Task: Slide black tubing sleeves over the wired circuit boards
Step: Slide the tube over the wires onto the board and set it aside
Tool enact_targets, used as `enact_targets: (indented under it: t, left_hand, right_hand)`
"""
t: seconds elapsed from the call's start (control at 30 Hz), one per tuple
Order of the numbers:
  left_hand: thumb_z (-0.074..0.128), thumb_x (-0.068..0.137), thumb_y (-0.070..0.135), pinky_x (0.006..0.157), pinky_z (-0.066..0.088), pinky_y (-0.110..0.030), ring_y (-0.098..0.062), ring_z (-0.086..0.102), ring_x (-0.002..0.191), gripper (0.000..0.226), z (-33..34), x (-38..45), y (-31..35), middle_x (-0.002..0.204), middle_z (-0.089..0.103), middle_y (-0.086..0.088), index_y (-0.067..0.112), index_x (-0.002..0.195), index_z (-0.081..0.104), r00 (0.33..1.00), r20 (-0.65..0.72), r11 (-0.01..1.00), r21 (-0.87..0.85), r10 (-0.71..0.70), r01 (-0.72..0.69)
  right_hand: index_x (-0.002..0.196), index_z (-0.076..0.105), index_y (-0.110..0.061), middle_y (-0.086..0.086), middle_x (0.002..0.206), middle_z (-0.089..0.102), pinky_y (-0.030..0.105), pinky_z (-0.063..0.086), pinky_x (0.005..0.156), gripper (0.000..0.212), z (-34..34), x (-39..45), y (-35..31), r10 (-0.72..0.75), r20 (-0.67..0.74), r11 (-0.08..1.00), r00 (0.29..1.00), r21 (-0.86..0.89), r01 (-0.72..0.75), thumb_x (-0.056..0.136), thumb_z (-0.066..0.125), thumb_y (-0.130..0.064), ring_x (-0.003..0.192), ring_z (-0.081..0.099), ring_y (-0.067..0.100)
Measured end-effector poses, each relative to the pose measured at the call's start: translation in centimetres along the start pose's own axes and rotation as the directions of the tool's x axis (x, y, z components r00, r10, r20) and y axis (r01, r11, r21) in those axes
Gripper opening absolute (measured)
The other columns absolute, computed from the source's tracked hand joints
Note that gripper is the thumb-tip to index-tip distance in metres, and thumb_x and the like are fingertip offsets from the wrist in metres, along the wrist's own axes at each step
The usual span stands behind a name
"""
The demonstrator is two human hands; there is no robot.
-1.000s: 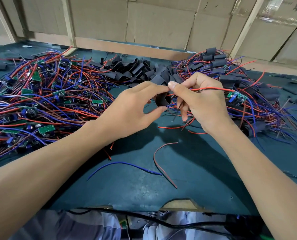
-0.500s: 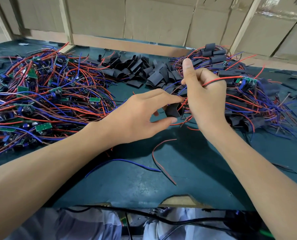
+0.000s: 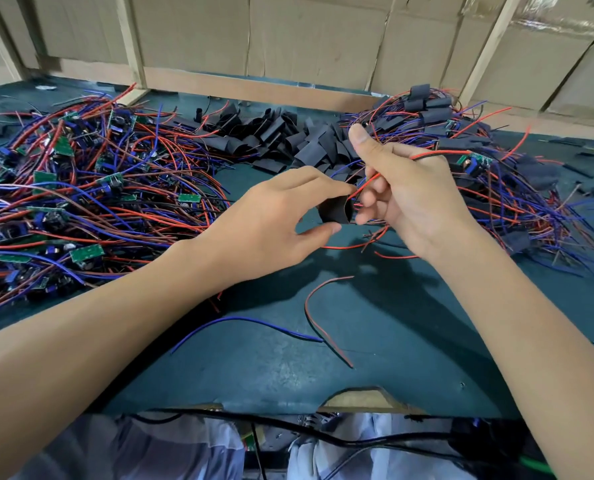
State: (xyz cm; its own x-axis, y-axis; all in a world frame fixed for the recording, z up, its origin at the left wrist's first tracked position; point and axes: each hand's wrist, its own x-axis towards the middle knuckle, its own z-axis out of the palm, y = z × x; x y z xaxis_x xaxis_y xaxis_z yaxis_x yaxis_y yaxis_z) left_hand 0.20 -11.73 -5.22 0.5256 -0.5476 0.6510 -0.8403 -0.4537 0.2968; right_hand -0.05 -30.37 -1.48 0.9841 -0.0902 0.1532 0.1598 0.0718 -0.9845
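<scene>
A person's left hand (image 3: 275, 220) pinches a short black tubing sleeve (image 3: 335, 211) between fingertips and thumb above the middle of a dark green work table (image 3: 271, 368), the sleeve's open mouth turned toward the right. The right hand (image 3: 410, 192), just right of it, is curled round a red-and-black wire pair (image 3: 437, 154), thumb raised; the wire's near end slants down to the mouth of the sleeve, while its far end runs over the back of the hand to a small green circuit board (image 3: 474, 163) with a blue part, hanging just right of the hand. Whether the wire tip is already inside the sleeve cannot be told.

At the left of the table lies a large tangle of unsleeved boards with red and blue wires (image 3: 81, 202). At the far centre sits a heap of loose black sleeves (image 3: 288, 136). At the right lies a pile of boards already wearing black sleeves (image 3: 496, 188), wires trailing. Near the table's front edge lie a loose blue wire (image 3: 247, 322) and a loose red-and-black wire (image 3: 318, 317), their ends close together. Cardboard panels with pale wooden battens (image 3: 288, 36) stand behind the table.
</scene>
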Motion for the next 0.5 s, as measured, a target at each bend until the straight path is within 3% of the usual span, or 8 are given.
enact_targets:
  t: [0.1,0.2,0.33,0.5]
  left_hand:
    - [0.072,0.090,0.016,0.092,0.051,-0.036,-0.018,0.061,0.108,0.041,0.0,0.1,-0.3,0.119,0.065,-0.002,0.010,0.130,0.063,0.999,-0.009,0.998,0.052,-0.032,0.033]
    - [0.072,0.090,0.017,0.091,0.050,-0.038,-0.021,0.061,0.106,0.041,-0.1,0.0,-0.6,0.115,0.064,-0.002,0.012,0.130,0.063,0.997,-0.026,0.996,0.065,-0.066,0.068]
    - [0.071,0.091,0.018,0.088,0.049,-0.032,-0.019,0.060,0.101,0.041,-0.2,0.0,-1.0,0.110,0.064,-0.002,0.012,0.131,0.063,0.995,-0.023,0.993,0.065,-0.097,0.098]
    - [0.071,0.090,0.018,0.082,0.049,-0.027,-0.014,0.058,0.096,0.042,-0.3,0.1,-1.1,0.106,0.058,0.006,0.013,0.131,0.063,0.990,-0.038,0.990,0.032,-0.136,0.138]
  right_hand:
    - [0.071,0.057,-0.012,0.003,0.059,0.053,0.032,0.058,0.055,0.027,-0.5,0.1,-0.2,0.022,0.154,0.997,0.988,0.076,-0.034,0.084,0.080,-0.020,0.052,0.059,0.015]
    - [0.081,0.064,-0.008,0.010,0.074,0.065,0.032,0.060,0.066,0.014,-0.8,0.1,-0.1,0.018,0.230,0.999,0.973,0.037,-0.027,0.082,0.077,-0.001,0.064,0.066,0.018]
    - [0.090,0.072,0.000,0.015,0.078,0.068,0.035,0.061,0.068,0.002,-0.5,0.0,0.5,-0.074,0.161,0.968,0.984,-0.225,0.110,0.090,0.073,-0.002,0.070,0.068,0.021]
    - [0.090,0.079,-0.004,0.018,0.083,0.076,0.039,0.063,0.069,0.005,-0.5,0.0,0.6,-0.195,0.100,0.934,0.976,-0.286,0.216,0.089,0.077,-0.008,0.071,0.074,0.025]
